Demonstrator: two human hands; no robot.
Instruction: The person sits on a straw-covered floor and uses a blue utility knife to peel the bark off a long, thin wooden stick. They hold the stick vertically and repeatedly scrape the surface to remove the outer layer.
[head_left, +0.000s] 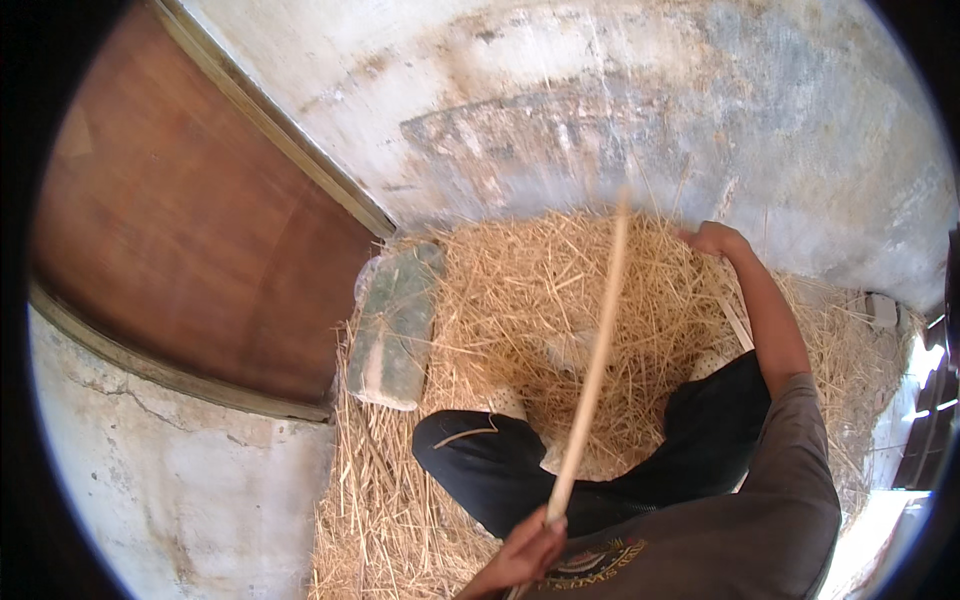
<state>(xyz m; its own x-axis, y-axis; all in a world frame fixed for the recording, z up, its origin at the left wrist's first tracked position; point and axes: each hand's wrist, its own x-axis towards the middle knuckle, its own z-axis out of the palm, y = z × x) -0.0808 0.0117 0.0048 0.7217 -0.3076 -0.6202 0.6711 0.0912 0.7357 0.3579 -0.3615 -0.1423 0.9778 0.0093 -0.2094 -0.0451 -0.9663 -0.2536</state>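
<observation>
My left hand [535, 548] is closed around the lower end of a long, pale strip [592, 375] that looks like split bamboo or cane. The strip rises in front of my lap and bows slightly, its far tip blurred against the straw and wall. Far out to the right, my right hand [715, 240] is at the upper edge of the straw heap [540, 270], near the wall. Its fingers look curled, but what they grip, if anything, cannot be made out. A short curved sliver [465, 434] lies across my left knee.
To the left of the heap rests a worn green rectangular block [395, 325]. A brown panel [200, 220] in a wooden frame stands at left. The stained plaster wall [600, 110] closes off the far side. Loose straw [385, 520] covers the ground around my legs.
</observation>
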